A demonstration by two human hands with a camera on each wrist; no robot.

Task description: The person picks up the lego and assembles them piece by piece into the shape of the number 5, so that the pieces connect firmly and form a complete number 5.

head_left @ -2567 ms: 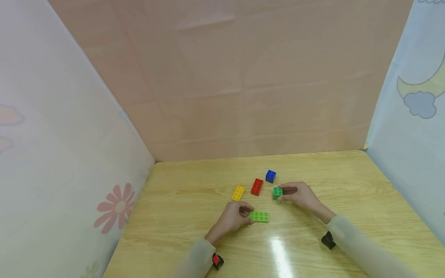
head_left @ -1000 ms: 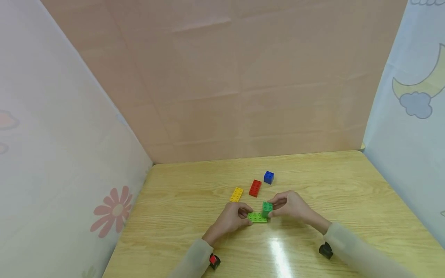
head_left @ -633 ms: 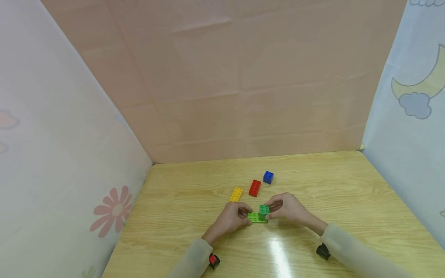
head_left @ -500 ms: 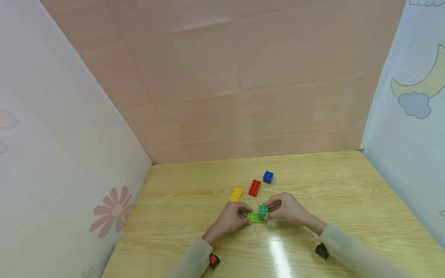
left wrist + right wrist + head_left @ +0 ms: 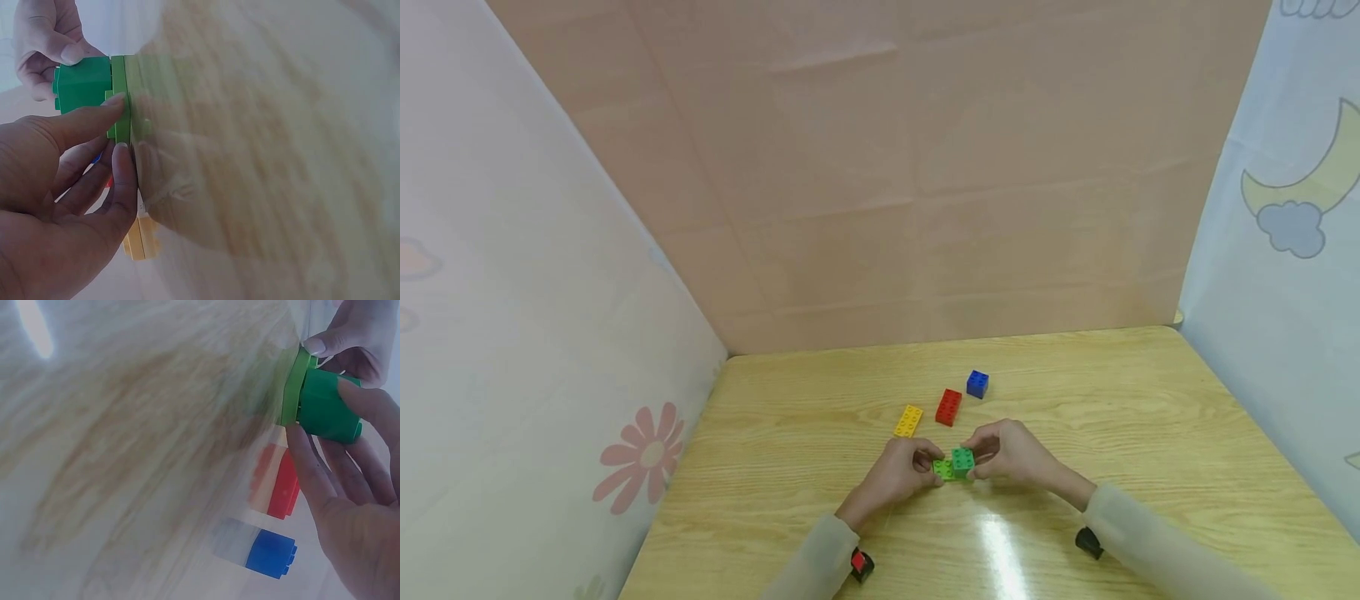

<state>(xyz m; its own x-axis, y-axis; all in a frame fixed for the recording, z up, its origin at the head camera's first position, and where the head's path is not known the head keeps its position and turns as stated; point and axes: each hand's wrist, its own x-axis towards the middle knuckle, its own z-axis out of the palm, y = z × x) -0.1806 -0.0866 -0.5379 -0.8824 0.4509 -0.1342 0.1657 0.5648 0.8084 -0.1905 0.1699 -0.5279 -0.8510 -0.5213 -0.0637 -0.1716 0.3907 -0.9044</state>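
A flat lime-green building brick (image 5: 943,470) lies on the table, and my left hand (image 5: 898,473) pinches its left end between thumb and fingers. My right hand (image 5: 1013,454) grips a dark green square brick (image 5: 962,462) by its sides. That green brick (image 5: 328,405) sits on the right part of the lime brick (image 5: 292,394). A thin dark line between the two shows in the left wrist view, so whether they are fully pressed together I cannot tell.
Behind the hands lie a yellow brick (image 5: 908,421), a red brick (image 5: 948,407) and a blue brick (image 5: 977,384) on the wooden table (image 5: 805,400). A tan sheet (image 5: 865,275) hangs at the back, with light patterned walls at both sides.
My right hand has carried the green brick left and toward me, from beside the blue brick onto the lime brick's right part. My left hand keeps its hold on the lime brick.
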